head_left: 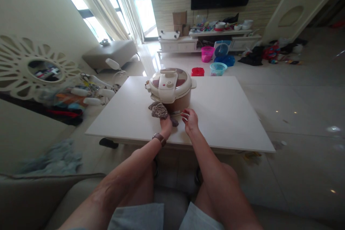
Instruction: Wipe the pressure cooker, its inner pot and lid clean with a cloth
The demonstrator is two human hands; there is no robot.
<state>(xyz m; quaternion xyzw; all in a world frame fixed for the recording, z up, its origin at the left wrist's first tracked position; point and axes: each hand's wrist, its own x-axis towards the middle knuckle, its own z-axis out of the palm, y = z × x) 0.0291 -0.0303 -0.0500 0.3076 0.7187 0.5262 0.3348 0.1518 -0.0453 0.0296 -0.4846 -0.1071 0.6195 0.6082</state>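
A cream and brown electric pressure cooker (183,104) stands upright on the white table, its lid on and its handle on top. My left hand (166,125), with a brown watch on the wrist, is closed around a brown patterned cloth (159,110). The cloth bunches up on both sides of the hand, close to the cooker's front. My right hand (191,119) is at the cooker's lower right front, fingers bent and apart, with nothing seen in them. Whether its fingertips touch the cooker's base, I cannot tell.
The white table (221,115) extends around the cooker. Past its far edge are a red basin (197,72), a light blue basket (218,68) and a pink basket (207,54). A white lamp (106,93) with several arms stands at the left. A grey sofa (29,197) is beneath me.
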